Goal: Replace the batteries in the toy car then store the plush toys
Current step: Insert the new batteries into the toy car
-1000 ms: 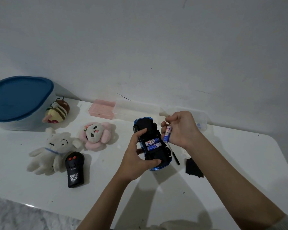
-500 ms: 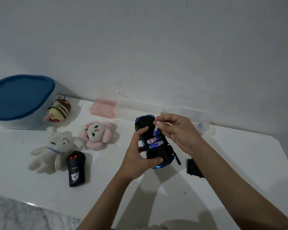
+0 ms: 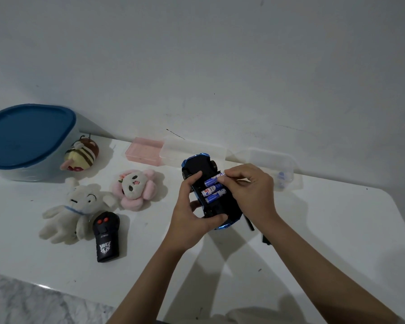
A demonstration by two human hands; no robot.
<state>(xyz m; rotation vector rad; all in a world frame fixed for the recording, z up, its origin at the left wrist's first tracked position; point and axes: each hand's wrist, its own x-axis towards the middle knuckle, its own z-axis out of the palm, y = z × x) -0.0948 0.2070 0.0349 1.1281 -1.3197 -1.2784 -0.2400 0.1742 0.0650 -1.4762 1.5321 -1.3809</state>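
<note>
A blue toy car (image 3: 198, 166) lies upside down above the white table, its battery bay open. My left hand (image 3: 192, 216) grips the car from the near side, thumb on the underside. Two blue batteries (image 3: 213, 194) sit in the bay. My right hand (image 3: 250, 190) pinches a third blue battery (image 3: 212, 181) and holds it at the bay's far slot. Three plush toys lie to the left: a striped bee (image 3: 82, 155), a pink flower-faced one (image 3: 136, 188) and a white one (image 3: 73, 209).
A black remote control (image 3: 105, 237) lies beside the white plush. A blue-lidded tub (image 3: 26, 141) stands at far left. A pink box (image 3: 144, 153) and clear boxes (image 3: 271, 164) line the wall. A black cover piece (image 3: 265, 240) lies under my right forearm.
My right hand brought the battery from upright beside the car down into the open bay, laying it flat at the far slot. The left hand kept its grip on the car.
</note>
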